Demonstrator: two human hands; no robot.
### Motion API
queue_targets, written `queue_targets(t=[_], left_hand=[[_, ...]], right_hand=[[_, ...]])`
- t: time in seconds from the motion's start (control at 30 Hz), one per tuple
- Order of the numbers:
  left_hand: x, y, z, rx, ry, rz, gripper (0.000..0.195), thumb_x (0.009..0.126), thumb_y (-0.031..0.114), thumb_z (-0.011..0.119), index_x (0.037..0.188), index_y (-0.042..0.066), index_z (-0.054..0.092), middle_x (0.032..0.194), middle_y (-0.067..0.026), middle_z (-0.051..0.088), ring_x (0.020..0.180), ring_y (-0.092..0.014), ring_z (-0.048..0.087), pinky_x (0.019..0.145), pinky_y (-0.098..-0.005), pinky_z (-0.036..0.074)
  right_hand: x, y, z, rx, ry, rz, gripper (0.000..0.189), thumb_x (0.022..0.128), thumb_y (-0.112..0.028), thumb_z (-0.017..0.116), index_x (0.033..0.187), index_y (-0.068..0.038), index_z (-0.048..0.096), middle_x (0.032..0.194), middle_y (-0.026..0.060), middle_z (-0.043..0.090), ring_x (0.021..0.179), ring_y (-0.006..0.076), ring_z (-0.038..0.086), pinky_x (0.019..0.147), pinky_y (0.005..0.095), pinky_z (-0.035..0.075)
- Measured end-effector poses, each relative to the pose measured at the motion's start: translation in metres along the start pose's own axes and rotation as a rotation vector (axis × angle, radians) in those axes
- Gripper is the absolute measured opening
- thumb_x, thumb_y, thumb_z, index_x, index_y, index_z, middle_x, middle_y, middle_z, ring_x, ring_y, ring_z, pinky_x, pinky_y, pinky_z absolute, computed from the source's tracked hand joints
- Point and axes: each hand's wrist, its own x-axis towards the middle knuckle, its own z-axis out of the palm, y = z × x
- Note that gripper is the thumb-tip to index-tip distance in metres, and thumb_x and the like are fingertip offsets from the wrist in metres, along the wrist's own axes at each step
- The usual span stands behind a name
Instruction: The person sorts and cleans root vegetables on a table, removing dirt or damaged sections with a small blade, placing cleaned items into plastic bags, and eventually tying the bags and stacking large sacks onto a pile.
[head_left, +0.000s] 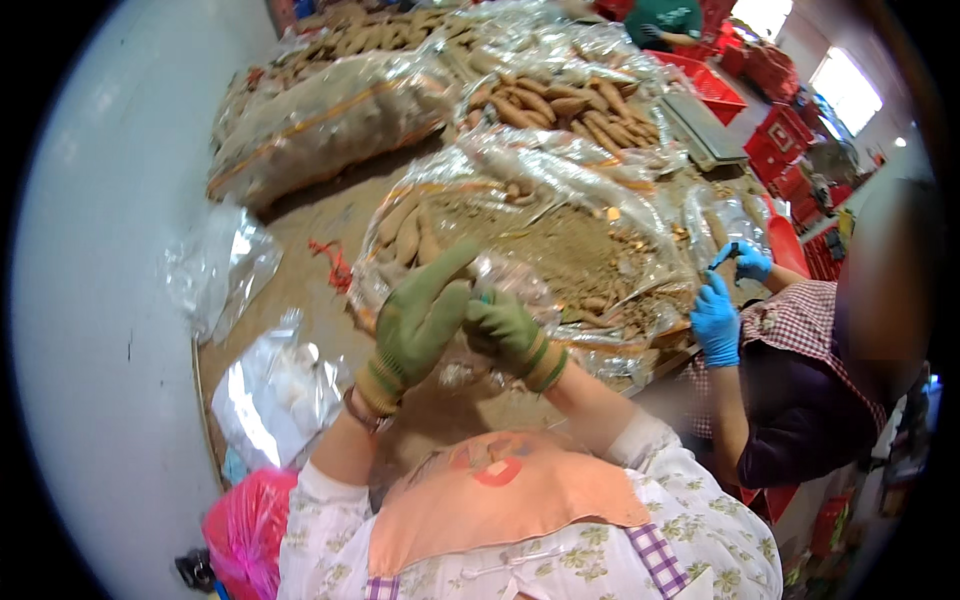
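Observation:
My left hand (421, 322), in a green knit-cuffed glove, is held up with its fingers stretched out and the thumb apart. No object shows in it. Close on its right, my right hand (510, 334), in a matching glove, is curled round a small teal object (487, 298), mostly hidden by the fingers. Both hands are over the near edge of an opened clear plastic sack (547, 161) with soil (540, 240) and small root pieces. Several sweet potatoes (407, 236) lie at the sack's left side, just beyond my left hand.
At right, a co-worker's blue-gloved hands (716, 319) hold a small dark tool. Farther back are piled sweet potatoes (555, 105), a full sack (330, 127) and a red crate (705, 86). Clear plastic bags (274, 390) lie at left near the wall (127, 247), above a pink bag (251, 525).

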Motion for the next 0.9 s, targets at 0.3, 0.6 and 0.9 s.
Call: queue_targets(t=[0.3, 0.6, 0.9], left_hand=[[-0.045, -0.074, -0.026, -0.219, 0.392, -0.111, 0.047, 0.105, 0.027, 0.046, 0.133, -0.010, 0.053, 0.122, -0.0150, 0.064, 0.113, -0.024, 0.061, 0.101, -0.0380, 0.048], [-0.082, -0.119, -0.014, -0.384, 0.420, -0.479, 0.052, 0.103, 0.035, 0.051, 0.135, -0.006, 0.054, 0.119, -0.0172, 0.066, 0.104, -0.024, 0.065, 0.088, -0.0331, 0.052], [-0.075, -0.146, -0.040, -0.314, 0.489, -0.466, 0.051, 0.101, 0.033, 0.054, 0.134, -0.006, 0.054, 0.116, -0.0159, 0.067, 0.100, -0.023, 0.066, 0.081, -0.0286, 0.051]], right_hand=[[-0.046, -0.119, 0.003, -0.136, 0.262, -0.163, 0.028, 0.097, -0.026, 0.059, 0.098, 0.001, 0.068, 0.063, -0.0019, 0.051, 0.040, 0.0037, 0.036, 0.037, 0.0215, 0.024], [0.001, -0.253, -0.105, 0.003, 0.215, -0.079, 0.027, 0.105, -0.024, 0.045, 0.113, -0.003, 0.061, 0.063, -0.0114, 0.047, 0.039, 0.0012, 0.029, 0.035, 0.0201, 0.021], [0.115, -0.410, -0.223, -0.367, 0.660, -0.579, 0.019, 0.098, -0.022, 0.053, 0.093, -0.010, 0.067, 0.063, -0.0080, 0.054, 0.045, 0.0025, 0.043, 0.039, 0.0216, 0.031]])
